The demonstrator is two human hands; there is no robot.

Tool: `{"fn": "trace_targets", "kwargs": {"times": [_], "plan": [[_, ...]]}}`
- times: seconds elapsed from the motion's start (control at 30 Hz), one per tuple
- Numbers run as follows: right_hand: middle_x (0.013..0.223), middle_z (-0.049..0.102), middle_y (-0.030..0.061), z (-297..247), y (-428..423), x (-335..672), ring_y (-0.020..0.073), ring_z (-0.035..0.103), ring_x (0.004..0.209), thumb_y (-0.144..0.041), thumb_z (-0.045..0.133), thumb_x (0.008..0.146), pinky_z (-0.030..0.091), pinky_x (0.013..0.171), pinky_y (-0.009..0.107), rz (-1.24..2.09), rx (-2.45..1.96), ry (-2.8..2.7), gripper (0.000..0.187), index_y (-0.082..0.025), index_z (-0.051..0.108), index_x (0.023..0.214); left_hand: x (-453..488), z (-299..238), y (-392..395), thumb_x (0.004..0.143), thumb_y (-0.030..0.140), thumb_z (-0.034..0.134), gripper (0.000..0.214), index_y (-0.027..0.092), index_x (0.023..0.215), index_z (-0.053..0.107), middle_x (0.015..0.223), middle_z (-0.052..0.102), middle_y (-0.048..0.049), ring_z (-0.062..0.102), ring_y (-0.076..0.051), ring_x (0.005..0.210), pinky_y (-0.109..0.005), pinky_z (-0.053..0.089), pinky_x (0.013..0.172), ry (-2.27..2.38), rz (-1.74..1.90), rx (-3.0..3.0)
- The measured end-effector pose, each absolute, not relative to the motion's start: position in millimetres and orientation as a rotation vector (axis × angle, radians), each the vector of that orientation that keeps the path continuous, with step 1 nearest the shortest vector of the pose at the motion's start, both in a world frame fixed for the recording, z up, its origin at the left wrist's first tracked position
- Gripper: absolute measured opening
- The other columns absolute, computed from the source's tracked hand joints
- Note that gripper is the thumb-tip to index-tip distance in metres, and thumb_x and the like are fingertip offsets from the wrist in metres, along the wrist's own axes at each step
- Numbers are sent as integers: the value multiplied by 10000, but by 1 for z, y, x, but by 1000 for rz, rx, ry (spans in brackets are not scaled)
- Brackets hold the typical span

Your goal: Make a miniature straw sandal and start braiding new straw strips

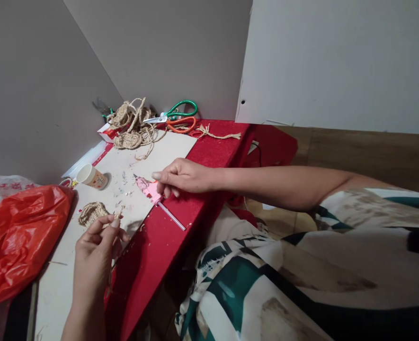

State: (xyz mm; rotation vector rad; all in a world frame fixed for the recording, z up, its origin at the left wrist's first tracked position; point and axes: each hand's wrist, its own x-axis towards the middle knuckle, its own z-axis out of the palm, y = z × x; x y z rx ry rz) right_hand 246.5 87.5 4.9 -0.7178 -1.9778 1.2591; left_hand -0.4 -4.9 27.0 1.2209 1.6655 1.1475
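My right hand [181, 177] reaches across the red table [166, 237] and closes its fingers on a pink glue gun [148, 188] that lies on the white board [159, 151], a clear glue stick [172, 217] trailing from its back. My left hand [97, 246] is lower left, fingers pinched on a short end of jute rope [119, 212]. A small woven jute piece [92, 213] lies on the board just beyond that hand.
A heap of jute rope [133, 125] lies at the far corner, with green-handled scissors [175, 111] and orange-handled scissors [181, 124] beside it. A paper cup [92, 176] lies on its side. A red plastic bag [15, 237] sits at left. Grey walls close in behind.
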Motion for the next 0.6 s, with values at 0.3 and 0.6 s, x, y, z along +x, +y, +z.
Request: {"fn": "trace_targets", "kwargs": {"times": [0.3,0.6], "plan": [[1106,649,214,-26,67,292,270,566,971,-529,421,953,391,738,354,-150,-748,-2697,564,-47,655,1128,4,22,-6,715,413,751,276,172,803,652,639,637,5,416,-64,441,-177,336,423,1835,1140,1508],[1062,690,144,-37,45,306,228,584,1031,-433,474,964,396,866,369,-44,-413,-2611,382,-131,699,1022,5,27,-7,606,416,815,305,164,767,756,647,660,-14,496,-102,531,-217,432,541,1963,1138,1508]]}}
